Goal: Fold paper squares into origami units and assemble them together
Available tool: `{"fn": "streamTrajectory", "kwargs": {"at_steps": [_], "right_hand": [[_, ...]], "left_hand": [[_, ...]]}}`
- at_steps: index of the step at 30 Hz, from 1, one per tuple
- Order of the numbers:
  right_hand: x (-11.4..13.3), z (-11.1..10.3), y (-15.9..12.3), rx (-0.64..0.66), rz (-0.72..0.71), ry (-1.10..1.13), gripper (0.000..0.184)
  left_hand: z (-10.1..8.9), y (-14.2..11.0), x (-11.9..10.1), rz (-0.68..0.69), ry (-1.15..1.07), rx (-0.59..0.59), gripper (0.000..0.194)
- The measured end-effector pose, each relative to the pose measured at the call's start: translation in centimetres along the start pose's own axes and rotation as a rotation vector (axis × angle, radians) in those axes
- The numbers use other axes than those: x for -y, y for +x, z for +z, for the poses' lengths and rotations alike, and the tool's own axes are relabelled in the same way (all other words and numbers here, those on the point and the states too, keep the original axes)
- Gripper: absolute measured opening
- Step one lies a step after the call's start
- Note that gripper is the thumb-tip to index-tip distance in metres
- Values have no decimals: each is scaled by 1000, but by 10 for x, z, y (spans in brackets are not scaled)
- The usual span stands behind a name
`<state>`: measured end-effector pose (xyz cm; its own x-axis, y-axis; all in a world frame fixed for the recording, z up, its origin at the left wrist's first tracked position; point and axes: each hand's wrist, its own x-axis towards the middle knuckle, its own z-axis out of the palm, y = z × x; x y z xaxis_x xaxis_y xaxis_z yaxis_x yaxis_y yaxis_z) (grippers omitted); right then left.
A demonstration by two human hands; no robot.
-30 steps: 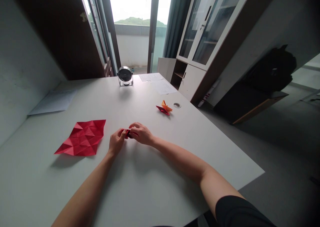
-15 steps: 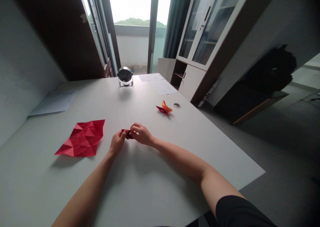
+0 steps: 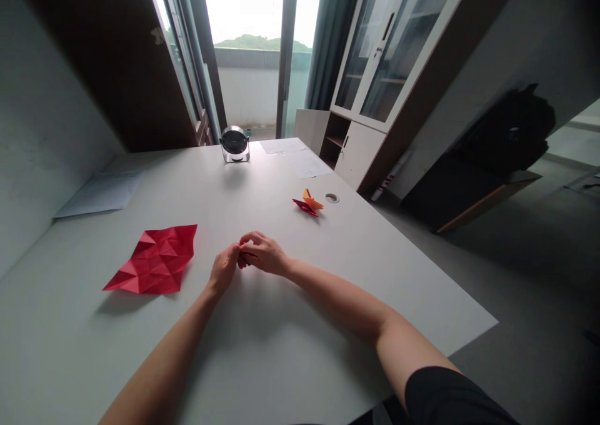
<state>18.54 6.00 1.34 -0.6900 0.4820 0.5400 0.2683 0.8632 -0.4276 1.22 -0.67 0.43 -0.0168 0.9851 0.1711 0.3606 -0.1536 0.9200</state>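
Observation:
My left hand (image 3: 224,267) and my right hand (image 3: 263,253) meet at the middle of the white table (image 3: 281,325). Both pinch a small folded red paper piece (image 3: 242,260), which is almost fully hidden between the fingers. A creased red paper sheet (image 3: 154,259) lies flat to the left of my hands. A small red and orange folded paper figure (image 3: 308,203) sits further back on the right.
A small round desk fan (image 3: 234,143) stands at the far edge of the table. White papers (image 3: 300,156) lie beside it and another sheet (image 3: 100,190) lies at the far left. A cable hole (image 3: 332,197) is near the right edge. Cabinets stand beyond.
My hands have closed tighter together, and the small red piece that showed between the fingers is now mostly covered.

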Motion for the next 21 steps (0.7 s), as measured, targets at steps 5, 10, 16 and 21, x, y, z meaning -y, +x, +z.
{"fn": "streamTrajectory", "kwargs": {"at_steps": [5,10,16,21], "right_hand": [[2,-1,0,-54,66,99,15],[0,0,-1,-116,19,158,13],[-1,1,0,-98,62,200,19],[0,-1,1,-87,80,224,17]], "left_hand": [[1,1,-1,-11,-52,2,57],[2,2,1,-35,-130,-28,51],[1,2,-1,-45,-123,-27,48],[1,3,1,-44,-127,-21,47]]}}
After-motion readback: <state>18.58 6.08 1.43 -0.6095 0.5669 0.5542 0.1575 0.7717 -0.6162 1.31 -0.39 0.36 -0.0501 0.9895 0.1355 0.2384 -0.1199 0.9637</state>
